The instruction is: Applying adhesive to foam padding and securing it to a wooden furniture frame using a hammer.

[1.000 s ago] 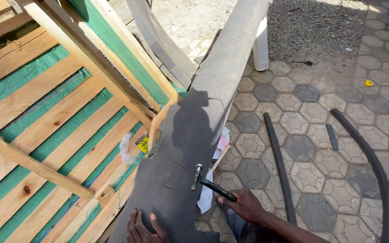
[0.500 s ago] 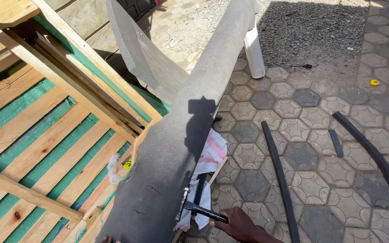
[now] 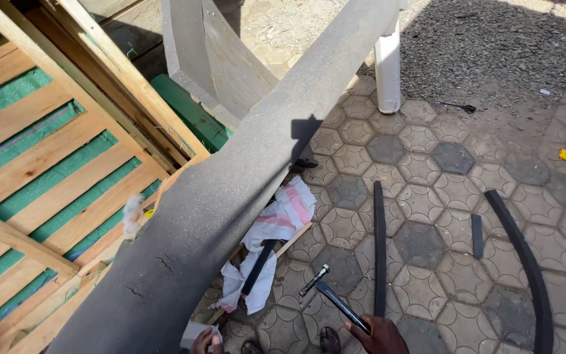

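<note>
Since the earlier frames we have drawn the hammer (image 3: 325, 292) back off the grey board (image 3: 230, 190); its head, which sat against the board's edge, now hangs over the paving at lower centre. Our view has also tipped up, so the hands have slid to the bottom edge.

In the head view, our right hand (image 3: 380, 335) is at bottom centre-right, fingers closed round the dark handle of the hammer, which slants up and left to its metal head, clear of the board. Our left hand (image 3: 206, 341) shows only as a few fingers at the bottom edge, just beside a pale object under the board; how far they are open we cannot tell.

The board runs as a long diagonal from lower left to the top right of the frame. Left of it lies the wooden frame (image 3: 47, 164) of slats over green. Under the board's right edge a white and pink cloth (image 3: 276, 226) lies crumpled on the hexagonal paving (image 3: 427, 196), with a black strip across it. Further right are a straight black strip (image 3: 379, 249), a short piece (image 3: 477, 236) and a long curved strip (image 3: 525, 262). A white post (image 3: 388, 72) stands at upper centre-right.
</note>
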